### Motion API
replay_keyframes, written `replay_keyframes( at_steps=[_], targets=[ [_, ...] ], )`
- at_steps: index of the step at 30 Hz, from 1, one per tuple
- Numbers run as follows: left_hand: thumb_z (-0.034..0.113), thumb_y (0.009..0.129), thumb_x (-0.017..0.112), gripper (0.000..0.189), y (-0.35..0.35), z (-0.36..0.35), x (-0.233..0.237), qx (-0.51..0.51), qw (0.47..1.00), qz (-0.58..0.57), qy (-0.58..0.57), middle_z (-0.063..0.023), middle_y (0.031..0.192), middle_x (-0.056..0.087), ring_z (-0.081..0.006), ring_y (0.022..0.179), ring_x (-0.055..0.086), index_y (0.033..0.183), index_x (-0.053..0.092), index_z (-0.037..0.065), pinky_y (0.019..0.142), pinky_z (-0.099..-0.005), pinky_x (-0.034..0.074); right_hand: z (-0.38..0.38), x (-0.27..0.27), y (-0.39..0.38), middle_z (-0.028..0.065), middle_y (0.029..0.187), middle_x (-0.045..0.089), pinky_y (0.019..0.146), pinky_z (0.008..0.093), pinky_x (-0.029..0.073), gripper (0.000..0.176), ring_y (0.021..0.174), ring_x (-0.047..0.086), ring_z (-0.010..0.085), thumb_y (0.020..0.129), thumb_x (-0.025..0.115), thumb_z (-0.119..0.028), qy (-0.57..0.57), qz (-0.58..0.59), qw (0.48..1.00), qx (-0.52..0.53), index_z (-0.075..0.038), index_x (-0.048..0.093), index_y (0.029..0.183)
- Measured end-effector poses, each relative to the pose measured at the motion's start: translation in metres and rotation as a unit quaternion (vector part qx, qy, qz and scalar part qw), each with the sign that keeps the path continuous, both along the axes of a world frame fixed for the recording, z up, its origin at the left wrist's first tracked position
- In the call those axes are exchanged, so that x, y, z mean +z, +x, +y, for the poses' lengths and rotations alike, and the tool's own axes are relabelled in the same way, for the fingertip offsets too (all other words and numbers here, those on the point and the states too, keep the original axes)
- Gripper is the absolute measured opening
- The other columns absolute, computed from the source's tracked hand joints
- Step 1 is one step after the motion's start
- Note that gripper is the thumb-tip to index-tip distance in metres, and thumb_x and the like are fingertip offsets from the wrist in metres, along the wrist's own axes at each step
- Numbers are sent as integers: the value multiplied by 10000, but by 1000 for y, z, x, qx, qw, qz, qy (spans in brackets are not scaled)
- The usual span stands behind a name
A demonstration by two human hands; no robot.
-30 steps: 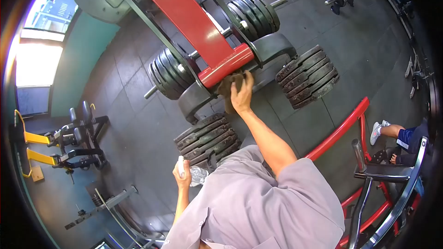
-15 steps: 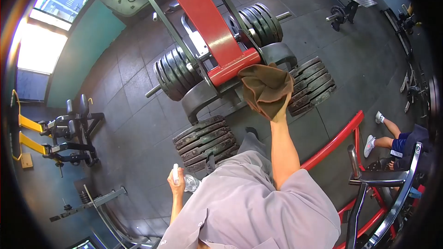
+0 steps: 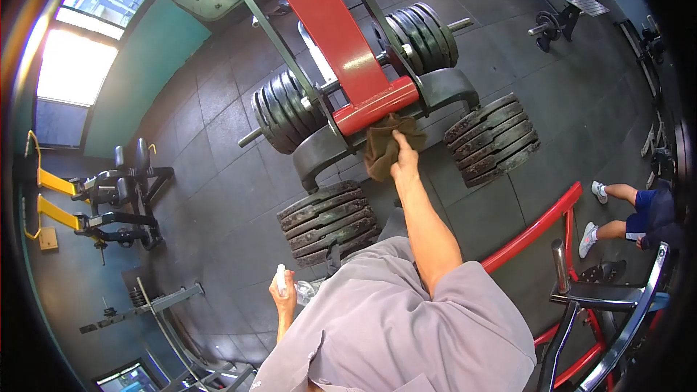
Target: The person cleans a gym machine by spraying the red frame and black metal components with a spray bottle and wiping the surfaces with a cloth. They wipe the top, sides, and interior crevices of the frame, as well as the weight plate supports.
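Observation:
My right hand (image 3: 404,158) presses a bunched brown cloth (image 3: 381,152) to the black curved crossbar (image 3: 319,154), just below the end of the red beam (image 3: 330,18). Its fingers are partly hidden behind the cloth, with one finger lying along it. Low on the left, my left hand (image 3: 284,292) is closed around a spray bottle with a white head (image 3: 281,276) and a clear body (image 3: 305,291). Stacks of worn ridged plates, the left footplate (image 3: 327,221) and the right footplate (image 3: 494,138), flank the space in front of me.
Black weight plates (image 3: 279,116) load the machine's left side, and more plates (image 3: 421,36) its right. A red rail (image 3: 534,225) and chrome-ended frame (image 3: 602,283) stand close on my right. Beyond them is another person's leg (image 3: 613,229). A yellow-handled machine (image 3: 123,189) stands left.
My right hand has moved left with the cloth, from beside the right footplate to below the red beam's end. The view has shifted slightly; my left hand keeps the spray bottle.

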State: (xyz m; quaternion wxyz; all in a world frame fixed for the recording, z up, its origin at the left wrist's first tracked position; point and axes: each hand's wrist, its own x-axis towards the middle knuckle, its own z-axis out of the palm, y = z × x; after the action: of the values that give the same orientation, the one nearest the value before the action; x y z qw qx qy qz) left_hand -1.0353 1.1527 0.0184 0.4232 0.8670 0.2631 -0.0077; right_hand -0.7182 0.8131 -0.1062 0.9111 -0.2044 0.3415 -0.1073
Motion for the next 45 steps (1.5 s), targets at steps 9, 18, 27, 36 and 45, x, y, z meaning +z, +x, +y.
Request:
replay_keyframes(
  at_steps=[9, 18, 27, 36, 45],
  targets=[
    [308, 983, 603, 343, 12, -12, 5, 17, 1000, -10, 2, -54, 741, 652, -125, 612, 598, 914, 686, -18, 555, -302, 504, 66, -12, 19, 190, 1191, 669, 968, 400, 483, 604, 1116, 636, 312, 676, 821, -124, -415, 159, 894, 57, 7, 596, 1221],
    [317, 980, 602, 354, 12, 4, -10, -4, 1000, -10, 12, -71, 727, 667, -134, 598, 608, 914, 683, -22, 553, -304, 494, 76, 23, 21, 286, 1086, 676, 940, 467, 501, 660, 1044, 645, 444, 718, 837, -351, -500, 298, 793, 182, 53, 597, 1182],
    [340, 982, 604, 383, -5, 20, -16, 28, 1000, -1, 0, -58, 709, 659, -131, 594, 606, 891, 686, -23, 548, -302, 481, 79, 35, 31, 267, 1034, 692, 853, 500, 536, 684, 991, 678, 420, 758, 789, -456, -473, 423, 752, 176, 24, 541, 1177],
    [334, 981, 605, 370, -18, 48, -30, 12, 1000, -4, -6, -48, 687, 649, -123, 573, 596, 850, 694, -1, 536, -298, 467, 76, 55, 22, 246, 1008, 696, 826, 465, 543, 741, 959, 692, 391, 738, 818, -452, -522, 381, 714, 268, 44, 445, 1143],
    [362, 979, 609, 388, 4, 63, -26, -54, 998, 9, 2, -27, 644, 605, -112, 584, 578, 823, 685, 16, 536, -297, 457, 33, 42, -12, 262, 1085, 681, 875, 457, 548, 630, 1013, 684, 382, 764, 811, -359, -603, 277, 623, 414, 10, 567, 1212]
  ],
)
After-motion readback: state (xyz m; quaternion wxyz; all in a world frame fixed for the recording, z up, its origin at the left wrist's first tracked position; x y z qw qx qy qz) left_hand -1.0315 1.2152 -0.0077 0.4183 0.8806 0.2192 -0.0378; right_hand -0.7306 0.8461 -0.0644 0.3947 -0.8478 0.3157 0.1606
